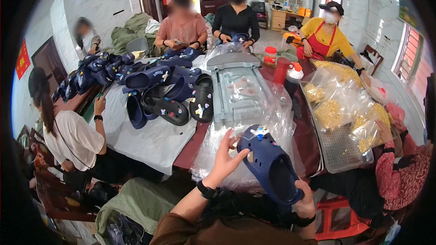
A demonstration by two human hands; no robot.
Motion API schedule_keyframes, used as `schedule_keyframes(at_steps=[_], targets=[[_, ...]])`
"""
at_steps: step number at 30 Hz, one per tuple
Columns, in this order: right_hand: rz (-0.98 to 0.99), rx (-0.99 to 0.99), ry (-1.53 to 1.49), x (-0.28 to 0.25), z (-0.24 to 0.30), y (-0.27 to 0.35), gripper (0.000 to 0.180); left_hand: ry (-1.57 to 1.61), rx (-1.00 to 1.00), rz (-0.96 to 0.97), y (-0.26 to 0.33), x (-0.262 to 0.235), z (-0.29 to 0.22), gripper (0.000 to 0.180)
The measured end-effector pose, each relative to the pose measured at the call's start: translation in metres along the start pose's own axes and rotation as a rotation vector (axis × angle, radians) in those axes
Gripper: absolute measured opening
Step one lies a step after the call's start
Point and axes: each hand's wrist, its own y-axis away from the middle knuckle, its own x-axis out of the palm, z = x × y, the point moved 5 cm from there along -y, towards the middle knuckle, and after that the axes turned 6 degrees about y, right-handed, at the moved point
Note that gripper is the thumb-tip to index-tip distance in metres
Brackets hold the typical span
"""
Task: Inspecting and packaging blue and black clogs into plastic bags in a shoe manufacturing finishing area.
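A navy foam clog [261, 159] with small charms on its toe is held tilted in front of me, its foot opening turned up. My left hand [225, 159] is at its toe and left side, thumb against the side and fingertips partly hidden at the toe edge. The heel end is gripped by my right hand [305, 202]. Beneath the clog lie clear plastic bags [218, 149] on the table. Just beyond stands a grey plastic stand [234, 93] with clear bags on it. To its left sit a black clog [201, 102] with charms and several navy clogs [147, 78].
At right, a metal tray [338, 156] holds bags of small yellow pieces. A dark bottle with an orange-red cap [294, 77] and a red-lidded jar [270, 56] stand near the stand. Several people work around the table. A red stool [338, 218] and green sack [131, 204] are close to me.
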Motion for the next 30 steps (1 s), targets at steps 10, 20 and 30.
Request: schedule_keyframes(at_steps=[10,20,30], targets=[[-0.458,0.846,-0.287,-0.096,-0.069,0.030,0.090,-0.134,0.188,0.056,-0.007,0.011,-0.001,0.052],[-0.330,0.935,-0.757,-0.089,-0.078,0.026,0.086,-0.360,0.333,0.059,0.001,0.007,-0.002,0.056],[-0.247,1.199,-0.710,-0.087,-0.134,0.019,0.076,-0.095,0.047,0.075,0.025,0.012,0.008,0.058]])
